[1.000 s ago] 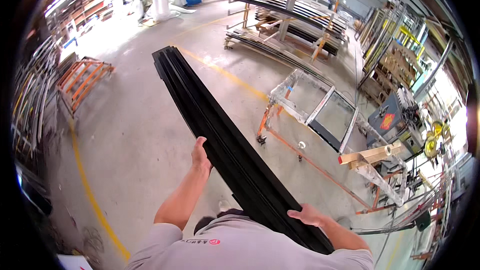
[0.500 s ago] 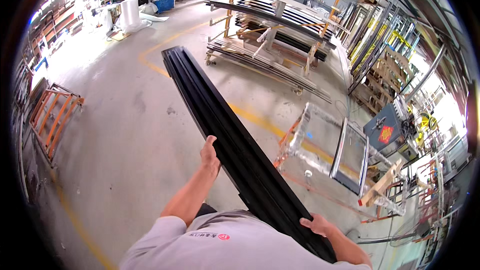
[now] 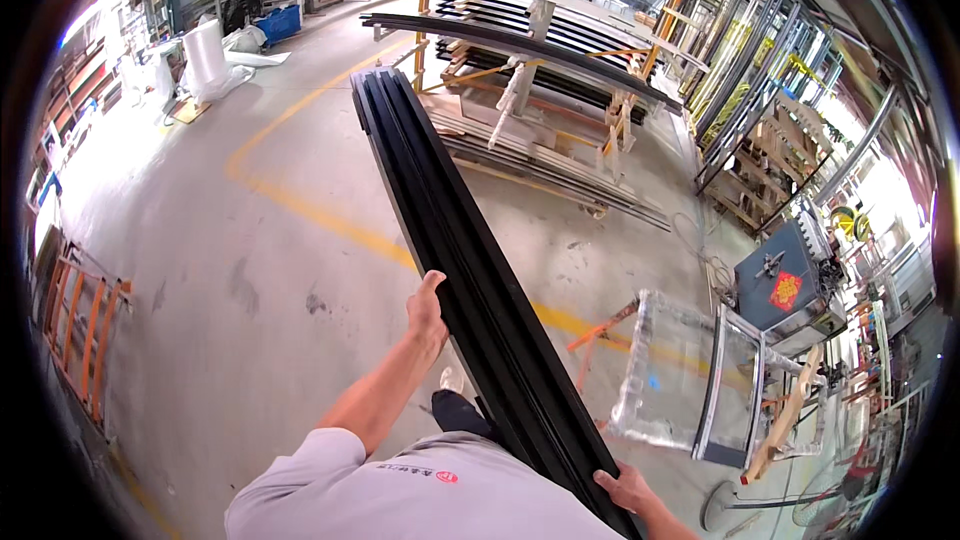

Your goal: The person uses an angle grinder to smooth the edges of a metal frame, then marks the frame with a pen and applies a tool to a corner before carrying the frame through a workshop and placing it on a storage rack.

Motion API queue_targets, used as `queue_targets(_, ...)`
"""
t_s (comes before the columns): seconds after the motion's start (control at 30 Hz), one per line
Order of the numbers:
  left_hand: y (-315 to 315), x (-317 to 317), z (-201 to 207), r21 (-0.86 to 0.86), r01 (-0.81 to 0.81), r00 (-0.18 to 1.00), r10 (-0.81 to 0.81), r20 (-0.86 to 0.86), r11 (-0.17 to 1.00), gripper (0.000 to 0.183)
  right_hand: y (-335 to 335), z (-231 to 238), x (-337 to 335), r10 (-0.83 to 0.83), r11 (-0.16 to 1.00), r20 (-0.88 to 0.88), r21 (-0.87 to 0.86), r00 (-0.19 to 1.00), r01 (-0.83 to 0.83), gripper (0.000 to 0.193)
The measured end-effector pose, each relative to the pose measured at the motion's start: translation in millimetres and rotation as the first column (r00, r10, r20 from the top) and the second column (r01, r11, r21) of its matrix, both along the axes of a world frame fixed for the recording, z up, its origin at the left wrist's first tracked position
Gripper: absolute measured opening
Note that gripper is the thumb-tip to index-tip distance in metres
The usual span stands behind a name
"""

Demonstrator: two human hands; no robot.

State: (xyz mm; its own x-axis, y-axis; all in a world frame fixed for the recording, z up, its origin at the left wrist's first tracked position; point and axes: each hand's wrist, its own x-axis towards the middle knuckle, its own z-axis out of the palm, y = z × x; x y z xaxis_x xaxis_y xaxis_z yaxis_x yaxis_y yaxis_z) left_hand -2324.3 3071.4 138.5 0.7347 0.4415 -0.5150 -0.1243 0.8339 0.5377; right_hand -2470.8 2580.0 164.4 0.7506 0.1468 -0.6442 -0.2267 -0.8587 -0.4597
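A bundle of long black profile bars (image 3: 480,285) slants across in front of me, from the far left of centre down to my right side. My left hand (image 3: 428,310) grips its left edge about midway, thumb up along the side and the other fingers hidden beneath. Close to my body, my right hand (image 3: 622,489) clasps the right edge near the lower end, thumb on top and fingers out of sight below. The bars' near end is partly hidden by my shirt and the picture's lower edge.
A storage rack (image 3: 540,30) stacked with long bars stands ahead. To the right are a framed glass panel (image 3: 735,380), a dark blue cabinet (image 3: 780,275) and leaning profiles (image 3: 740,70). An orange metal frame (image 3: 85,340) stands at left. Yellow lines (image 3: 320,220) mark the grey floor.
I have stepped forward with the bars; the rack looks nearer and the far end of the bars now points toward its left part. Both hands keep their hold.
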Motion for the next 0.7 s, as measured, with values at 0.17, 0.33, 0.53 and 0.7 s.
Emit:
queue_targets(0.17, 72.1, 172.6, 30.5, 0.041, 0.099, 0.993, -0.101, 0.064, 0.994, 0.036, 83.5, 26.9, 164.7, -0.053, 0.999, -0.065, -0.016, 0.997, 0.052, 0.067)
queue_targets(0.33, 140.3, 327.4, 104.6, 0.066, 0.251, 0.937, -0.259, 0.236, 0.966, 0.041, 156.0, 124.9, 298.9, -0.086, 0.996, 0.020, -0.009, 0.996, 0.086, 0.067)
queue_targets(0.53, 241.7, 497.5, 178.7, 0.028, 0.108, 0.937, -0.111, 0.330, 0.994, 0.041, 265.3, 214.2, 457.7, -0.023, 1.000, 0.197, -0.008, 0.980, 0.025, 0.061)
queue_targets(0.7, 337.4, 616.1, 213.6, -0.021, 0.131, 0.918, -0.114, 0.380, 0.991, 0.041, 355.3, 233.5, 589.2, 0.102, 0.995, 0.332, -0.028, 0.938, -0.099, 0.084)
